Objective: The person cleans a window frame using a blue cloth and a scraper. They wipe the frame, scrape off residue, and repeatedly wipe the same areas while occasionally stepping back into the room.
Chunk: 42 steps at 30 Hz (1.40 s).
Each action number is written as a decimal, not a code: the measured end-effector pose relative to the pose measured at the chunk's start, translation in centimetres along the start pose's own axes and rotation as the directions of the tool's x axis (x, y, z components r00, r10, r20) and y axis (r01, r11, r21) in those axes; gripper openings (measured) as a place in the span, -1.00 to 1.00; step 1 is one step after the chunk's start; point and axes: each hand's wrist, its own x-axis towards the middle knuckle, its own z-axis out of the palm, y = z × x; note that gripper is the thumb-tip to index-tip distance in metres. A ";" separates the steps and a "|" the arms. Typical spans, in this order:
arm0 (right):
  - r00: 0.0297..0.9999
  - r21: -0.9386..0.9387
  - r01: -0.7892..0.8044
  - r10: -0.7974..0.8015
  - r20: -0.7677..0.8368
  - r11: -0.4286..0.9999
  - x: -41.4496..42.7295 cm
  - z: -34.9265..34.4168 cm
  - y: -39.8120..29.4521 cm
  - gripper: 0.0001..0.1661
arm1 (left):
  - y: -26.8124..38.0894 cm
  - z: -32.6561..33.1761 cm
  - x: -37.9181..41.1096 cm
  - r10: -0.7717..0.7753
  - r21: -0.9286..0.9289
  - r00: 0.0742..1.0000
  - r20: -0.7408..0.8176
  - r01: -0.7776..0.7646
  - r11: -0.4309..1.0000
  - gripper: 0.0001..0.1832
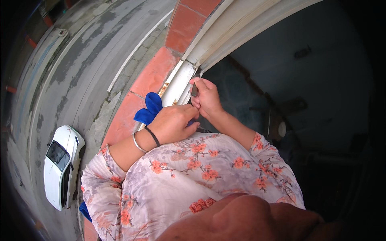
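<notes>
My left hand (176,122) is closed around a blue cloth (152,105). Two folded lobes of the cloth stick out beyond the back of this hand, and a bit of blue shows between thumb and fingers. Just beyond it, my right hand (207,98) pinches a dark flat piece (194,89) between thumb and fingers; whether it is loose or fixed to the frame cannot be made out. Both hands are at the white window frame (181,79), whose track has rust spots along its outer edge.
Red tiles (153,72) form the ledge outside the frame. Far below runs a grey street (90,60) with a white car (61,165). Pale frame profiles (229,33) rise beyond my hands. A dark interior (301,90) lies on the right. More blue fabric (85,211) shows by my left sleeve.
</notes>
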 end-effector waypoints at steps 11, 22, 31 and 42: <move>1.000 0.090 0.011 -0.012 0.008 0.996 0.1 -0.3 0.8 -0.75 | -0.1 0.2 0.1 -0.007 0.006 1.000 0.017 0.007 1.000 -0.80; 0.995 0.062 -0.091 0.088 0.043 0.994 0.1 -0.7 -0.3 -0.77 | 0.3 -0.3 0.3 -0.090 -0.079 0.995 0.034 0.093 0.993 -0.80; 0.995 0.038 -0.081 0.079 0.063 0.996 0.2 -1.0 -0.6 -0.74 | -1.6 0.2 3.0 -0.354 -0.763 0.935 0.016 0.240 0.600 -0.72; 0.986 0.097 -0.151 0.143 0.087 0.984 0.5 -1.4 -1.0 -0.73 | -0.3 0.0 4.3 -0.470 -0.735 0.883 0.023 0.333 0.590 -0.70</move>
